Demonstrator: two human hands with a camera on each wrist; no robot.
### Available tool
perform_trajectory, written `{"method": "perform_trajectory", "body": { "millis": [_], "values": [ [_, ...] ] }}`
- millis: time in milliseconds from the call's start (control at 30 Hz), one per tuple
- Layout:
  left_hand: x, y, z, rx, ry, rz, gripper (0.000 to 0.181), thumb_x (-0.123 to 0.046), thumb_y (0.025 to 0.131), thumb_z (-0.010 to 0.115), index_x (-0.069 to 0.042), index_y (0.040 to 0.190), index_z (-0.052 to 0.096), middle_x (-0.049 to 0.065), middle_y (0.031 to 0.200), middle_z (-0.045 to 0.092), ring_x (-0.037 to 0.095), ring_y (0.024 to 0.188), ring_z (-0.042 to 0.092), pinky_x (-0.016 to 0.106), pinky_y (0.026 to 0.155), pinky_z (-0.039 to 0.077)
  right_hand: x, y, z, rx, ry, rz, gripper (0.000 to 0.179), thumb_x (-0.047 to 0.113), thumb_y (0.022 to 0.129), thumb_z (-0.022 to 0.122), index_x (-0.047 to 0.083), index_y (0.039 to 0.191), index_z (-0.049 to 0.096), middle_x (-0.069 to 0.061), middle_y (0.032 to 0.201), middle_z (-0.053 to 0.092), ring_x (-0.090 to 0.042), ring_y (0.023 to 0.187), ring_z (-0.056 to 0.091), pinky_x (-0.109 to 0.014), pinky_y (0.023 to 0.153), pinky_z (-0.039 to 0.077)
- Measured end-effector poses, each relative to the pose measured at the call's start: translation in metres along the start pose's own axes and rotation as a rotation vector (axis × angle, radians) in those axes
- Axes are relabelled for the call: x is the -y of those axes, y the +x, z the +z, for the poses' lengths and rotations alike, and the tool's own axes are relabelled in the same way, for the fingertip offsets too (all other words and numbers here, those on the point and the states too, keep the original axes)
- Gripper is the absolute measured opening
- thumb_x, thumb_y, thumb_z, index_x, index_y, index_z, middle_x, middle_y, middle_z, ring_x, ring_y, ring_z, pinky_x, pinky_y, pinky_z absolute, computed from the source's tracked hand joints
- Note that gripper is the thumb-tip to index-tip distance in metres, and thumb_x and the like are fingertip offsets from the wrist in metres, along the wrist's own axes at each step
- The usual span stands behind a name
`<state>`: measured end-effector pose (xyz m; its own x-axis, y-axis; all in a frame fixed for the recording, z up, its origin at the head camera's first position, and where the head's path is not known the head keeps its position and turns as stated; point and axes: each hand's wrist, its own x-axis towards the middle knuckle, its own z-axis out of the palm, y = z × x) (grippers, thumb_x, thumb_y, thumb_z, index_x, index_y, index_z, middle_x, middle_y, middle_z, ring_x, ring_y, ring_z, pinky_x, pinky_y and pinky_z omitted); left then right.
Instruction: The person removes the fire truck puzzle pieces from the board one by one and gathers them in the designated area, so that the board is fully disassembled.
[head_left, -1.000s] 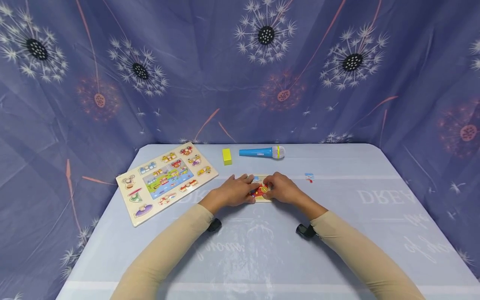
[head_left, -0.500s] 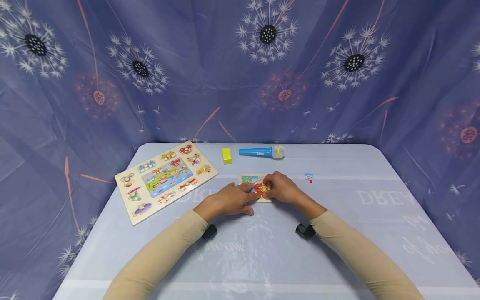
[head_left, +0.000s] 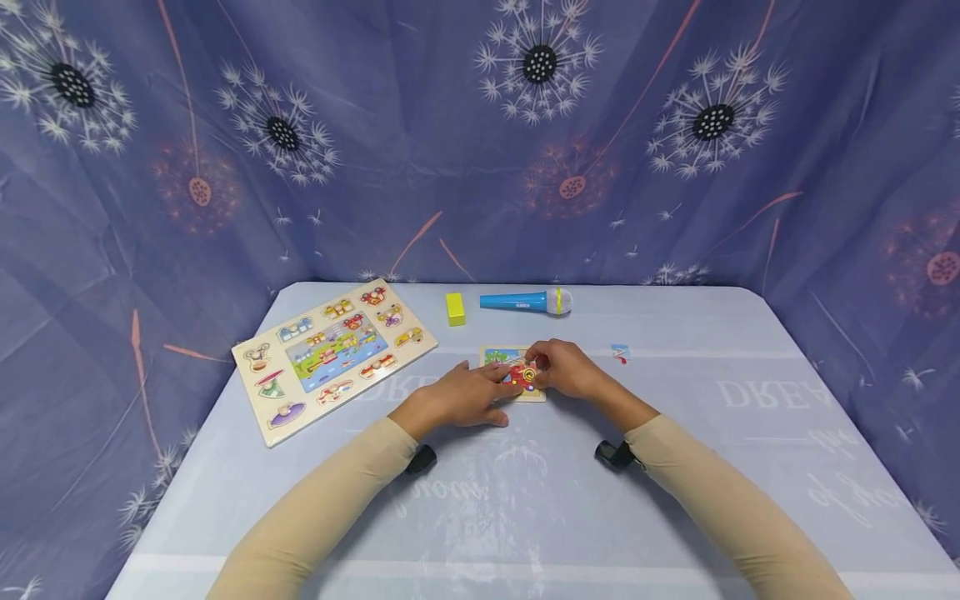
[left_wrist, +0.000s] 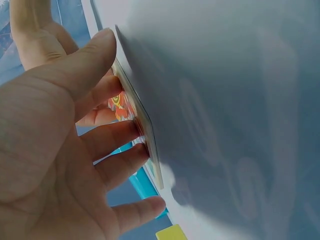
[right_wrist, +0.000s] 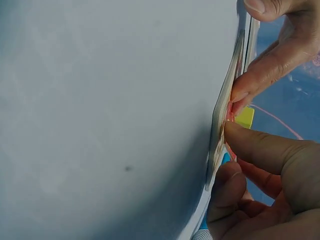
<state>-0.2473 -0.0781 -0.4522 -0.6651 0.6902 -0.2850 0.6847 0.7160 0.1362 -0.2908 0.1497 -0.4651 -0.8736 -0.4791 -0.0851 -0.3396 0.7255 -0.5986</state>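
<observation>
A small wooden jigsaw board (head_left: 536, 398) with a red vehicle picture lies on the table in front of me. My left hand (head_left: 463, 398) rests on its left part, fingers spread and fairly straight, the fingertips pressing on the picture in the left wrist view. At the right end, my right hand (head_left: 568, 370) pinches a red jigsaw piece (head_left: 529, 375) between thumb and fingers. That piece tilts up from the board in the right wrist view, and the fingers partly hide it. A loose blue and red jigsaw piece (head_left: 619, 353) lies on the table to the right.
A large wooden knob puzzle (head_left: 262, 417) lies angled at the left. Behind the small board are a yellow block (head_left: 455, 309) and a blue toy microphone (head_left: 517, 302). The table (head_left: 675, 500) meets a blue dandelion curtain (head_left: 420, 150) at the back.
My left hand has slid back to the left, baring the board's upper left corner and lower edge. The red piece at the right end now turns up in my right fingers.
</observation>
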Motion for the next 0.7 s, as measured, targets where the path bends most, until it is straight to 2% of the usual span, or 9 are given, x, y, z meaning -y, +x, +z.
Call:
{"method": "perform_trajectory", "body": {
  "millis": [300,433,533,700],
  "values": [
    [0.001,0.002,-0.001,0.004,-0.004,0.004,0.064,-0.052,0.099,0.06,-0.033,0.157,0.041,0.004,0.167,0.029,0.02,0.154,0.028,0.062,0.117,0.03,0.003,0.001,-0.005,0.014,-0.124,-0.055,0.032,0.006,0.083,0.081,0.002,0.113,0.073,-0.005,0.096,0.067,-0.019,0.09,0.059,-0.04,0.085,0.05],
    [0.0,0.002,-0.001,0.006,-0.005,-0.001,0.063,-0.051,0.099,0.061,-0.033,0.157,0.042,0.005,0.166,0.032,0.021,0.153,0.03,0.062,0.116,0.031,-0.003,-0.004,-0.01,0.015,-0.081,-0.088,0.032,0.007,0.085,0.079,0.001,0.115,0.072,-0.007,0.1,0.068,-0.02,0.093,0.061,-0.04,0.085,0.051],
    [-0.001,0.002,-0.002,0.008,-0.011,-0.004,0.062,-0.051,0.1,0.061,-0.033,0.156,0.043,0.004,0.166,0.032,0.021,0.153,0.029,0.062,0.117,0.031,-0.016,-0.016,-0.02,0.007,0.0,-0.07,0.033,0.007,0.085,0.078,0.003,0.117,0.071,-0.008,0.1,0.066,-0.021,0.09,0.06,-0.038,0.078,0.051],
    [-0.002,0.0,-0.003,0.005,-0.035,0.002,0.061,-0.048,0.1,0.062,-0.032,0.156,0.044,0.004,0.166,0.032,0.021,0.154,0.028,0.061,0.117,0.031,-0.055,-0.047,-0.052,0.002,0.056,0.021,0.033,0.009,0.086,0.078,0.007,0.118,0.07,-0.007,0.099,0.062,-0.021,0.085,0.055,-0.034,0.068,0.047]
  ]
}}
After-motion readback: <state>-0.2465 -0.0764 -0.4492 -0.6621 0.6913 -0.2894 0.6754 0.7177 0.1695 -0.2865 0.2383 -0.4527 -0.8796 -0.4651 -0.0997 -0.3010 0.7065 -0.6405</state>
